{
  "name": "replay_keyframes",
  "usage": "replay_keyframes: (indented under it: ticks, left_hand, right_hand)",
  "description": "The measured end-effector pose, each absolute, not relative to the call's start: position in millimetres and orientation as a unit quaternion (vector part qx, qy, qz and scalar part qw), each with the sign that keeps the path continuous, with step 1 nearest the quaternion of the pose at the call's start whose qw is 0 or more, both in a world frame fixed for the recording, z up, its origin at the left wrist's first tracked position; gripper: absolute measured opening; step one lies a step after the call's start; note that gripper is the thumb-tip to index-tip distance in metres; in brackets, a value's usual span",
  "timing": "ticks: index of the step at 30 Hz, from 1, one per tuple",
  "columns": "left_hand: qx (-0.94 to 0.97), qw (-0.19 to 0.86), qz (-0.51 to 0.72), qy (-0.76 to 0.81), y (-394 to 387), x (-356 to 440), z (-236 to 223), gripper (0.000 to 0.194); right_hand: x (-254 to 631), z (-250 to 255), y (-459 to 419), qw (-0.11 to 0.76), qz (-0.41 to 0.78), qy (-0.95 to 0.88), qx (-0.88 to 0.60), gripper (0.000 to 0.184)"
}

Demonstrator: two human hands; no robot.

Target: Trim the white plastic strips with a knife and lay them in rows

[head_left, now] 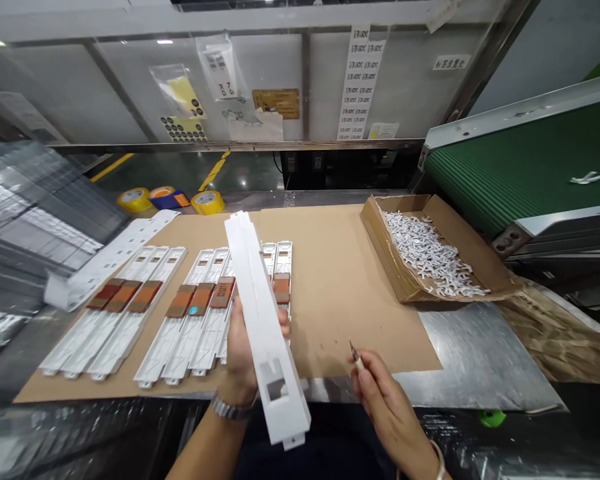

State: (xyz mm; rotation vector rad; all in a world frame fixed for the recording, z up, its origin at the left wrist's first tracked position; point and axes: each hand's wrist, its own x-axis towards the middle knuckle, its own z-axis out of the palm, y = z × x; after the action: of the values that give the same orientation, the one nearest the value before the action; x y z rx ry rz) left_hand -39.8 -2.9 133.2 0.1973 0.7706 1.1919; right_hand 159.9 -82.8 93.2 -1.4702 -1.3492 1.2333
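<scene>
My left hand (243, 347) is wrapped round a long white plastic housing (263, 313), raised and tilted above the table, with a rectangular opening near its lower end. To its right, my right hand (383, 393) pinches a small pointed knife (356, 357), its tip directed away from me and apart from the housing. Behind and left of the raised piece, several similar white housings (155, 340) lie side by side, open face up. Reddish-brown blocks (183, 300) rest across them. One block carries a small blue round sticker (193, 311).
A cardboard box (395, 267) of small white plastic pieces (425, 250) stands at right, near a green conveyor belt (535, 160). Tape rolls (207, 202) sit at the back left, by a white label strip (115, 257). Brown cardboard (330, 267) covers the metal table (485, 353).
</scene>
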Motion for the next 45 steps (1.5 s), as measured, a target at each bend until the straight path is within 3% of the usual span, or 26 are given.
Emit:
replay_keyframes:
  ticks: [4, 13, 24, 32, 45]
  left_hand:
    - [0.100, 0.724, 0.603, 0.318, 16, -55, 138, 0.043]
    - [0.077, 0.733, 0.624, 0.259, 19, -55, 132, 0.035]
    - [0.046, 0.731, 0.654, 0.189, 14, -53, 127, 0.041]
    - [0.039, 0.734, 0.654, 0.179, 16, -50, 126, 0.037]
    - [0.029, 0.735, 0.655, 0.172, 15, -45, 126, 0.043]
  right_hand:
    - [159, 99, -106, 0.301, 0.481, -0.651, -0.504, 0.019]
    - [143, 111, -116, 0.263, 0.416, -0.741, -0.456, 0.020]
    - [123, 101, -116, 0.340, 0.514, -0.658, -0.431, 0.029]
    - [118, 98, -116, 0.303, 0.498, -0.646, -0.492, 0.046]
    - [115, 104, -111, 0.276, 0.520, -0.635, -0.500, 0.046]
